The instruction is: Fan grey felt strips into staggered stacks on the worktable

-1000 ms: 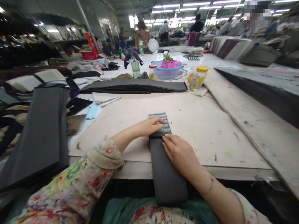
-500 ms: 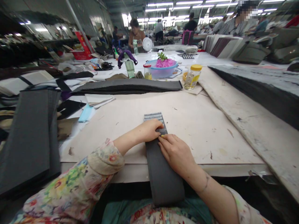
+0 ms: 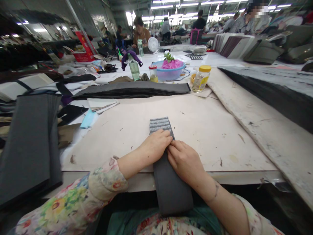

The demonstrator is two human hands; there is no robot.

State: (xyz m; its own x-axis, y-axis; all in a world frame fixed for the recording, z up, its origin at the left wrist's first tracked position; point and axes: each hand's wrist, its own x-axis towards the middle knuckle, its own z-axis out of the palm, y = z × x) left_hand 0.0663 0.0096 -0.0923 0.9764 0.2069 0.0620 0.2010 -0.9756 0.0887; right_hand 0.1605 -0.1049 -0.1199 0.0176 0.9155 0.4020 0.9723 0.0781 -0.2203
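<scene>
A dark grey fabric strip (image 3: 171, 186) runs from the table towards my lap, its near end drooping over the edge. Several light grey bands (image 3: 159, 123) cross its far end, part of them covered by my fingers. My left hand (image 3: 157, 145) lies across the strip just below the bands, fingers bent and closed at its right edge. Against those fingertips sits my right hand (image 3: 186, 160), its thumb and fingers pressed together on the same edge. What lies between the fingertips is hidden.
Long dark grey strips (image 3: 137, 89) are stacked across the table's far side, more (image 3: 26, 140) at left. Behind stand a yellow-lidded jar (image 3: 201, 80), a green bottle (image 3: 134, 70) and a blue basin (image 3: 170, 73). A board (image 3: 254, 130) slants along the right. People work farther back.
My left hand has shifted slightly right and towards me, uncovering more of the light bands. A small yellow spot at my right fingertips is now hidden. The strip stays nearly in place.
</scene>
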